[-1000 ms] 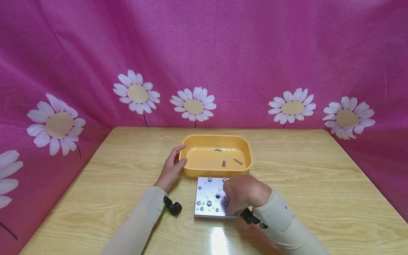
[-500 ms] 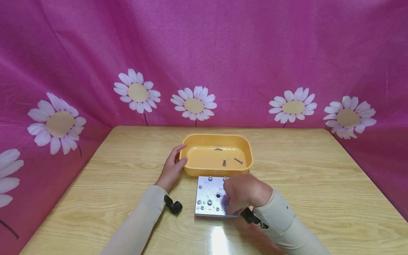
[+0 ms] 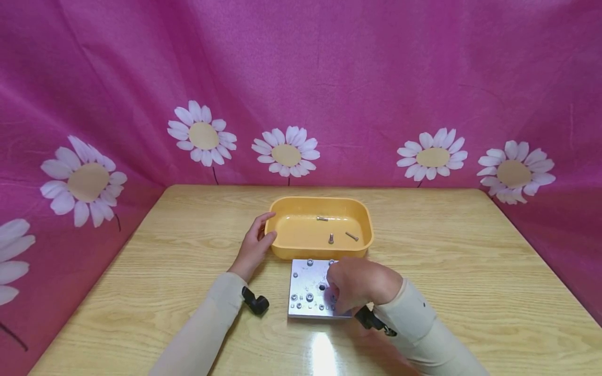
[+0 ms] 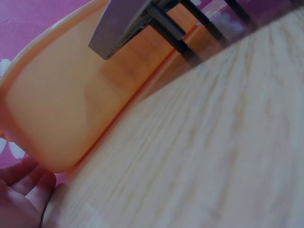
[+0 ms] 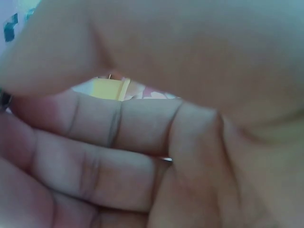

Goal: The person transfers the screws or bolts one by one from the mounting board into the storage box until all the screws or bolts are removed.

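Note:
A square metal plate (image 3: 314, 279) with several socket-head screws set in it lies on the table. In the left wrist view it stands raised, with threaded shanks (image 4: 168, 35) sticking out below. My right hand (image 3: 362, 284) covers the plate's right side, thumb and fingertips pinched on a small dark metal piece (image 5: 4, 99), apparently a screw head, mostly hidden by the fingers. My left hand (image 3: 254, 250) holds the left end of a yellow plastic tray (image 3: 301, 253), thumb and index finger at its rim. Inside that tray lie three loose screws (image 3: 351, 236).
The wooden table (image 3: 447, 250) reaches back to a pink curtain (image 3: 357, 94) printed with daisies. Directly behind the plate stands the tray, almost against it. A black wrist camera (image 3: 255, 302) is strapped to each sleeve.
My right hand has shifted and turned slightly to the left over the plate. My left hand, the tray and the loose screws keep their places.

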`<action>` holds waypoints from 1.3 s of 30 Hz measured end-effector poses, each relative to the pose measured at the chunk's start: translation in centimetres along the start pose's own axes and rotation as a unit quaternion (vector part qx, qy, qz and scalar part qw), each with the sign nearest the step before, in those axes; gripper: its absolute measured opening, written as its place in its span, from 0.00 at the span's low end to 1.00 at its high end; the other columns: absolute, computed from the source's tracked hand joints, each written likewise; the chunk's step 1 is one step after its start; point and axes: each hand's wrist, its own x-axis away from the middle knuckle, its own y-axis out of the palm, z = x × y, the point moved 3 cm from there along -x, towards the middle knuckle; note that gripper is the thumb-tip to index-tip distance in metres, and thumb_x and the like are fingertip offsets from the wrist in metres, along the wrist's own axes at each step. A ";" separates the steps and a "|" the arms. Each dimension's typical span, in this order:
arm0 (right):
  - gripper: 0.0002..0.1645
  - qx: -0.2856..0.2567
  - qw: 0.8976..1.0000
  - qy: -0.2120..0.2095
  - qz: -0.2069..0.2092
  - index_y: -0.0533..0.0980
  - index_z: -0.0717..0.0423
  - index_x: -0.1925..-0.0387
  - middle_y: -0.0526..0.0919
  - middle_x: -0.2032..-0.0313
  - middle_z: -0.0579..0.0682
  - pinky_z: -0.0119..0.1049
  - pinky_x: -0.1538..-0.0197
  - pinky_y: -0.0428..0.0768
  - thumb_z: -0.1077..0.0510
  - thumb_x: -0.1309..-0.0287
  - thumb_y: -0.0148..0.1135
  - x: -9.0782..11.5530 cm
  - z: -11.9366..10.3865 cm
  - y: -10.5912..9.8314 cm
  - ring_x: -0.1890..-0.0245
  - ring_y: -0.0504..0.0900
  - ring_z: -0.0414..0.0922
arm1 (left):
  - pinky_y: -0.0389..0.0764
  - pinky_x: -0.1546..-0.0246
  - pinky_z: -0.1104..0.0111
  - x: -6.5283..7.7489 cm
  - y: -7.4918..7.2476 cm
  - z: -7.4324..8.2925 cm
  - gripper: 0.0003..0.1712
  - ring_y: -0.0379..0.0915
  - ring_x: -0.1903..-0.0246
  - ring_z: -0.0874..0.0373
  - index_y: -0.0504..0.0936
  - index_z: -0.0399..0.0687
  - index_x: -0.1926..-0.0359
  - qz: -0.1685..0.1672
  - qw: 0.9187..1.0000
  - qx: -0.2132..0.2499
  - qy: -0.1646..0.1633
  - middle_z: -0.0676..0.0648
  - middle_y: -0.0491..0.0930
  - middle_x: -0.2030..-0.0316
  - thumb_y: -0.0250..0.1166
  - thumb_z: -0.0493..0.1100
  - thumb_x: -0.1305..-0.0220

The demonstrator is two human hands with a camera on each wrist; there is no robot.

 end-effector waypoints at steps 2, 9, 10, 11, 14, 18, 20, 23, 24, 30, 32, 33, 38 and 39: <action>0.12 0.001 1.000 0.002 -0.004 0.76 0.51 0.79 0.77 0.79 0.45 0.31 0.74 0.78 0.67 0.61 0.73 0.0 0.0 0.0 0.77 0.76 0.39 | 0.56 0.32 0.64 0.0 0.0 0.0 0.28 0.54 0.31 0.51 0.66 0.48 0.32 0.000 1.000 -0.001 0.000 0.47 0.59 0.30 0.56 0.38 0.33; 0.12 -0.006 1.000 0.006 -0.012 0.77 0.50 0.78 0.77 0.78 0.45 0.32 0.74 0.79 0.67 0.59 0.72 0.1 0.0 -0.1 0.77 0.76 0.40 | 0.59 0.33 0.63 0.0 0.0 -0.1 0.28 0.56 0.32 0.51 0.66 0.48 0.32 -0.003 1.000 0.008 0.003 0.46 0.60 0.31 0.55 0.37 0.33; 0.12 -0.005 1.000 0.004 -0.011 0.77 0.50 0.78 0.77 0.78 0.45 0.32 0.74 0.78 0.67 0.59 0.72 0.1 0.0 -0.1 0.77 0.76 0.40 | 0.59 0.33 0.63 0.0 0.0 -0.1 0.29 0.55 0.32 0.51 0.66 0.48 0.32 -0.003 1.000 0.009 0.003 0.46 0.60 0.31 0.56 0.38 0.33; 0.13 -0.003 1.000 0.002 -0.009 0.76 0.50 0.78 0.77 0.78 0.45 0.32 0.74 0.78 0.67 0.59 0.72 0.1 -0.1 -0.1 0.77 0.76 0.40 | 0.59 0.33 0.64 0.0 0.0 -0.1 0.29 0.55 0.32 0.51 0.66 0.48 0.32 -0.004 1.000 0.009 0.003 0.46 0.60 0.31 0.56 0.38 0.33; 0.13 0.008 1.000 -0.007 -0.002 0.75 0.50 0.80 0.77 0.80 0.44 0.31 0.75 0.76 0.68 0.60 0.71 0.3 -0.1 -0.2 0.78 0.75 0.39 | 0.57 0.32 0.64 -0.1 0.0 -0.1 0.29 0.54 0.31 0.51 0.65 0.48 0.32 -0.004 1.000 0.008 0.002 0.46 0.60 0.31 0.56 0.39 0.34; 0.14 0.039 0.999 -0.024 0.008 0.73 0.49 0.84 0.76 0.83 0.43 0.30 0.76 0.70 0.67 0.61 0.70 0.3 -0.3 -0.4 0.79 0.73 0.38 | 0.58 0.32 0.63 -0.3 -0.1 -0.5 0.29 0.55 0.32 0.50 0.66 0.49 0.32 -0.003 1.000 0.007 0.002 0.45 0.61 0.32 0.57 0.39 0.34; 0.14 0.054 0.998 -0.028 0.010 0.73 0.49 0.84 0.76 0.83 0.42 0.30 0.76 0.69 0.66 0.60 0.70 0.3 -0.3 -0.4 0.80 0.72 0.37 | 0.59 0.33 0.63 -0.8 -0.1 -1.4 0.28 0.57 0.33 0.51 0.67 0.52 0.33 0.003 1.000 0.007 0.006 0.46 0.62 0.32 0.57 0.39 0.34; 0.14 0.052 0.998 -0.025 0.005 0.73 0.49 0.84 0.76 0.83 0.42 0.30 0.76 0.69 0.65 0.57 0.70 0.4 -0.3 -0.5 0.80 0.72 0.37 | 0.59 0.33 0.63 -1.6 0.0 -2.8 0.27 0.59 0.35 0.52 0.68 0.56 0.35 0.014 1.000 0.007 0.014 0.49 0.64 0.34 0.57 0.39 0.34; 0.14 0.049 0.998 -0.026 0.005 0.73 0.49 0.84 0.76 0.83 0.42 0.30 0.76 0.69 0.65 0.57 0.69 0.5 -0.3 -0.5 0.80 0.72 0.38 | 0.59 0.33 0.63 -1.9 0.0 -3.2 0.26 0.59 0.35 0.53 0.69 0.58 0.35 0.018 1.000 0.007 0.016 0.50 0.64 0.34 0.57 0.39 0.34; 0.14 0.038 0.998 -0.053 0.023 0.73 0.48 0.85 0.75 0.85 0.42 0.31 0.76 0.70 0.67 0.60 0.67 0.7 -0.3 -0.8 0.80 0.73 0.38 | 0.58 0.32 0.63 -1.9 0.0 -3.3 0.26 0.59 0.35 0.54 0.69 0.58 0.36 0.022 1.000 0.003 0.020 0.51 0.64 0.34 0.57 0.39 0.34; 0.14 0.044 0.996 -0.072 0.034 0.73 0.47 0.86 0.75 0.85 0.40 0.31 0.75 0.71 0.66 0.59 0.67 0.8 -0.2 -0.9 0.80 0.72 0.37 | 0.59 0.33 0.62 -1.9 0.0 -3.3 0.26 0.59 0.35 0.54 0.69 0.57 0.35 0.021 1.000 0.004 0.020 0.51 0.63 0.34 0.57 0.39 0.34; 0.13 0.050 0.995 -0.082 0.040 0.73 0.46 0.85 0.75 0.84 0.40 0.31 0.75 0.71 0.64 0.57 0.67 0.7 -0.2 -1.0 0.80 0.72 0.37 | 0.59 0.33 0.62 -1.9 0.0 -3.3 0.26 0.59 0.35 0.53 0.69 0.57 0.35 0.020 1.000 0.005 0.019 0.51 0.63 0.34 0.57 0.39 0.34; 0.12 0.063 0.990 -0.109 0.058 0.76 0.44 0.83 0.75 0.80 0.37 0.32 0.72 0.72 0.60 0.52 0.68 0.4 0.0 -1.3 0.78 0.72 0.37 | 0.63 0.34 0.62 -1.9 0.0 -3.4 0.27 0.60 0.35 0.54 0.68 0.58 0.35 0.018 1.000 0.007 0.013 0.51 0.64 0.35 0.57 0.40 0.34; 0.11 0.063 0.991 -0.104 0.055 0.76 0.43 0.83 0.75 0.80 0.37 0.32 0.71 0.72 0.60 0.52 0.68 0.3 0.0 -1.4 0.77 0.72 0.37 | 0.63 0.35 0.62 -1.9 0.0 -3.4 0.26 0.61 0.36 0.55 0.69 0.58 0.35 0.018 1.000 0.007 0.012 0.51 0.64 0.35 0.57 0.40 0.34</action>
